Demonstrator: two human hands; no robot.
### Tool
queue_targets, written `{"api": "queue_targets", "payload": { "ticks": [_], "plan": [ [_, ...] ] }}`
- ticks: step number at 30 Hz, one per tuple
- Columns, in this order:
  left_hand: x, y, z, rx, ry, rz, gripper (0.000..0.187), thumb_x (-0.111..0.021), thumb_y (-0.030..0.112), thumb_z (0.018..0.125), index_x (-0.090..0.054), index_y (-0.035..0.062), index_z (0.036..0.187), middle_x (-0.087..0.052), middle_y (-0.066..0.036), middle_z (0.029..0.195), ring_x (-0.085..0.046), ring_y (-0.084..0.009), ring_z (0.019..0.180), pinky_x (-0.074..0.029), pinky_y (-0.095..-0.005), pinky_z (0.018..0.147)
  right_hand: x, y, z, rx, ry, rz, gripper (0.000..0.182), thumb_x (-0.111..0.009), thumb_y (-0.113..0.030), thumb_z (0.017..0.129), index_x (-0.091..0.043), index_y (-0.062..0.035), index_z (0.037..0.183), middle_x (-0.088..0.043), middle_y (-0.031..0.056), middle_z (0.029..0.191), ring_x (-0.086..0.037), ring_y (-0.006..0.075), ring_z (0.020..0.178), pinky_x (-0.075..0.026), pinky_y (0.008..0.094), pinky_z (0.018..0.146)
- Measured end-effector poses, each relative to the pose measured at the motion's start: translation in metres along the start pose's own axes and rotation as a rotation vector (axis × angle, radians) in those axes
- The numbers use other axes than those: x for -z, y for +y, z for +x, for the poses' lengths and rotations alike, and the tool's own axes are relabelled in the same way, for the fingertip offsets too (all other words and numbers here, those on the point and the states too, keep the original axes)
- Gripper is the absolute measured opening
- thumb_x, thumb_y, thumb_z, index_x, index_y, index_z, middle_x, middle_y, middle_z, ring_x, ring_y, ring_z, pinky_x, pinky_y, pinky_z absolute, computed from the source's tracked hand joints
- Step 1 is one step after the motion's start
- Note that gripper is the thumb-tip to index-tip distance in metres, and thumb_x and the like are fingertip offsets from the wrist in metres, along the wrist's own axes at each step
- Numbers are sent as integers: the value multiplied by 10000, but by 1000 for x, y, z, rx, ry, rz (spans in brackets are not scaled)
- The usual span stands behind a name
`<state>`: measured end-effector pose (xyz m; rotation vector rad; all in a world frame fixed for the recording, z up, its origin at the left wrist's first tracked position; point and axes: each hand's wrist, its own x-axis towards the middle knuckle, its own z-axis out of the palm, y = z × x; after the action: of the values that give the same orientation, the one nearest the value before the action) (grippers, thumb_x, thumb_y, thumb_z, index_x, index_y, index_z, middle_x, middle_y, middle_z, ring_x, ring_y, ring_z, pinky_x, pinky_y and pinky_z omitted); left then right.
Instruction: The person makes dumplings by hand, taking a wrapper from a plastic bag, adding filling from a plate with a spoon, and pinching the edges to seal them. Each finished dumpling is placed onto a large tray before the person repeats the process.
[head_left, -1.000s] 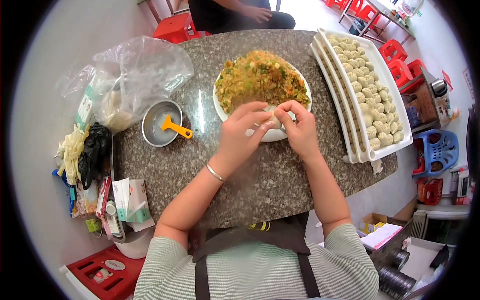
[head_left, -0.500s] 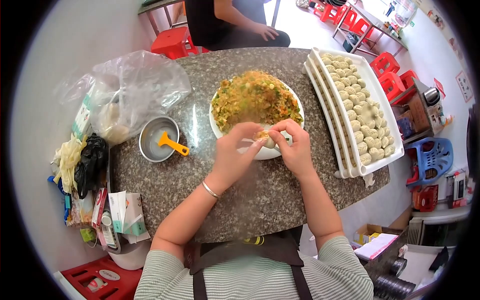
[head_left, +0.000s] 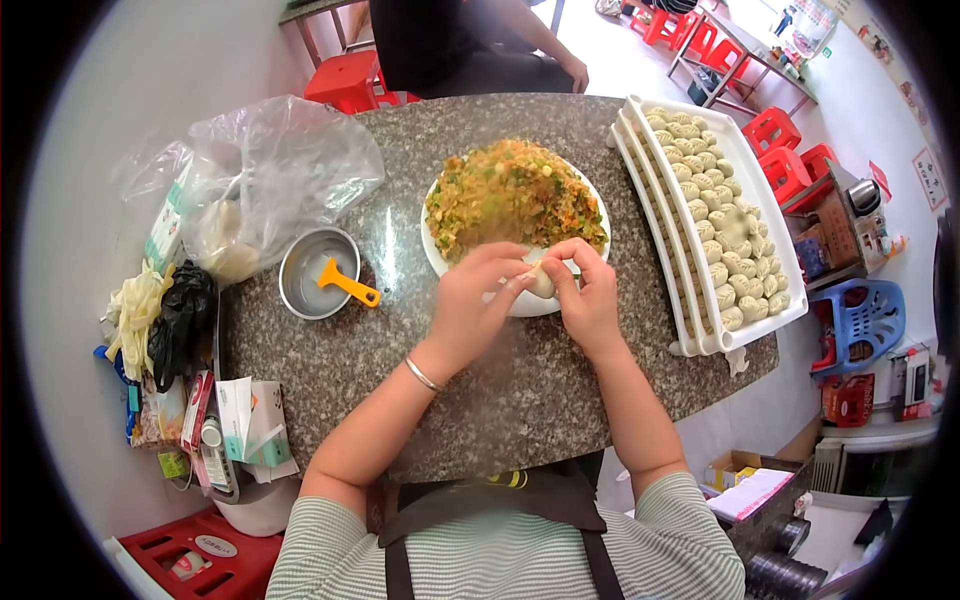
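Note:
Between my two hands is a small pale dumpling (head_left: 541,284), its wrapper pinched at the top edge. My left hand (head_left: 478,298) grips it with thumb and fingertips from the left, slightly blurred. From the right, my right hand (head_left: 582,292) pinches the same dumpling. Both hands are over the near rim of a white plate (head_left: 434,256) heaped with chopped orange and green filling (head_left: 515,195). To the left, a metal bowl (head_left: 290,283) holds a scraper with a yellow handle (head_left: 350,283).
Stacked white trays (head_left: 775,240) of pleated dumplings (head_left: 735,230) stand on the right of the granite table (head_left: 400,400). A clear plastic bag (head_left: 290,165) lies at the back left. Boxes (head_left: 255,425) sit at the left edge. Another person (head_left: 440,50) sits beyond the table.
The dumpling's opening, where filling showed, is now pinched closer together between my fingers. The seated person's hand has moved right, toward the knee.

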<state>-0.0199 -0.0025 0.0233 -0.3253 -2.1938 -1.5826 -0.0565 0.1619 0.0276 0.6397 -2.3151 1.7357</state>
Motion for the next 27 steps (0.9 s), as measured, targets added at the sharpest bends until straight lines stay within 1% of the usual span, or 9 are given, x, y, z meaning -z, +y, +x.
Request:
{"api": "queue_targets", "payload": {
  "ticks": [1,4,6,12,16,19,22,24,27],
  "plan": [
    [0,-1,0,0,0,-1,150,-720,93,812,-706,33,949,-688,-108,1018,-674,-230,896,-534,-330,773,0,3,0,0,0,-1,125,-609,-119,900,-605,5,890,-622,114,848,-616,227,814,-472,316,744],
    [-2,-3,0,133,-7,-143,136,-704,93,838,-682,18,950,-694,-97,1001,-681,-202,906,-537,-315,766,2,8,0,-66,17,93,136,-609,-134,902,-607,2,892,-623,107,853,-611,214,829,-467,312,759],
    [-1,0,-1,296,-23,-333,158,-697,91,854,-647,13,982,-696,-89,997,-684,-184,925,-544,-299,779,5,7,1,-154,-28,155,143,-617,-139,897,-609,4,897,-626,102,857,-607,209,841,-462,309,770],
    [-5,-1,-2,254,27,-389,205,-704,88,853,-609,1,1012,-698,-93,986,-688,-175,934,-555,-299,810,12,-3,7,7,-109,-25,134,-647,-123,871,-619,3,906,-630,107,861,-610,219,840,-467,312,771],
    [-3,3,0,240,-5,-267,199,-707,86,849,-619,-5,1002,-699,-103,983,-695,-183,916,-565,-306,783,8,-6,5,-10,-55,-59,122,-660,-107,856,-626,5,893,-635,115,859,-617,230,835,-476,321,767],
    [-2,0,-3,236,35,-229,179,-714,88,838,-648,-5,976,-701,-105,972,-702,-188,880,-569,-296,759,8,-9,5,28,-55,-51,115,-663,-95,848,-631,10,880,-640,124,859,-626,242,831,-482,332,757],
    [2,-6,-4,172,-2,-176,145,-698,51,856,-659,-15,979,-672,-90,1030,-666,-162,939,-564,-284,810,10,-7,5,20,-84,-79,109,-657,-85,844,-631,14,882,-641,129,857,-633,253,832,-484,337,747],
    [3,-8,-3,22,-37,-74,132,-700,52,849,-676,-5,966,-673,-94,1031,-665,-159,928,-563,-281,802,7,-6,3,14,-74,-76,108,-651,-88,851,-627,13,880,-640,129,854,-631,251,825,-483,338,743],
    [2,-7,-1,69,-69,-85,131,-695,47,845,-688,10,970,-673,-105,1028,-662,-167,939,-563,-282,807,5,-5,3,-5,-60,-62,108,-637,-96,866,-620,10,878,-637,128,846,-627,245,811,-480,336,733]
  ]
}}
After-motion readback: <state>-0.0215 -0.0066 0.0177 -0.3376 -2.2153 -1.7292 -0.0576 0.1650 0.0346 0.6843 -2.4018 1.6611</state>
